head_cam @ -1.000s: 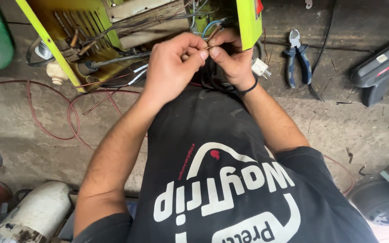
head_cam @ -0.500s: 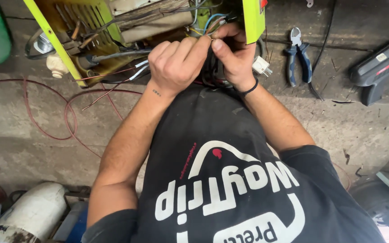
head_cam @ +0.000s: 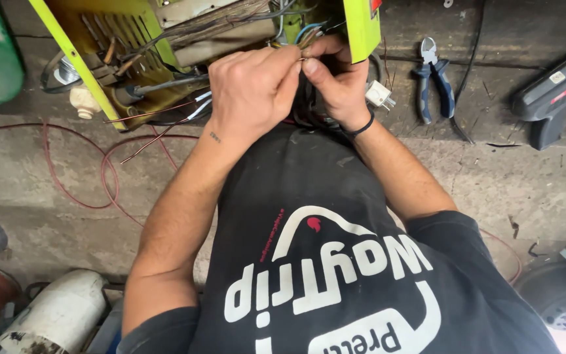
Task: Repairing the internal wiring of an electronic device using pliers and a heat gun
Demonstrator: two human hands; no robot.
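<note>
Yellow-green machine casing (head_cam: 99, 39) lay opened on concrete floor (head_cam: 47, 177), wiring exposed. Left hand (head_cam: 253, 88) and right hand (head_cam: 339, 82) met at its edge, fingertips pinched shut on thin wire ends (head_cam: 301, 40). Both forearms angled inward. Blue-handled pliers (head_cam: 435, 75) lay well right.
</note>
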